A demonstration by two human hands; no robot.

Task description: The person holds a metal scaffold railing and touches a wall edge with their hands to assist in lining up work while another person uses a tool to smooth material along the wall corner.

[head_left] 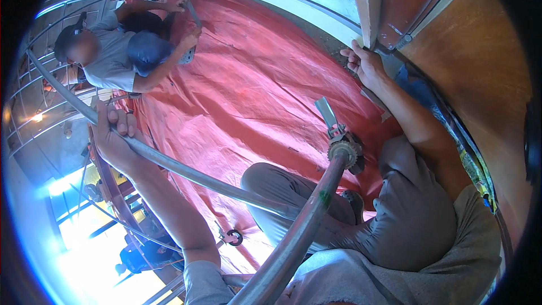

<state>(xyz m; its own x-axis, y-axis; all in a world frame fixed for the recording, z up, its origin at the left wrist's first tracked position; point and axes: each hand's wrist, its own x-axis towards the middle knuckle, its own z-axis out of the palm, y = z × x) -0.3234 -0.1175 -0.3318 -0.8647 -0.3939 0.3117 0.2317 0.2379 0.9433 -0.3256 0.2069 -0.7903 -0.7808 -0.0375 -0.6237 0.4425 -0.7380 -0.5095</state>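
My left hand is closed around a long grey metal tube, which slants from the upper left down to a thicker upright pole. That pole leans across my lap, with a dark caster and its flat metal brake lever at its far end. Away from the tubes, my right hand reaches toward the foot of the wall, beside a pale wooden edge. Its fingers are loosely bent and a little apart, and nothing shows in them.
A creased red sheet covers the floor. At the upper left another person crouches, holding a flat metal piece. A second caster lies near my left forearm. Brown wooden panels stand on the right.
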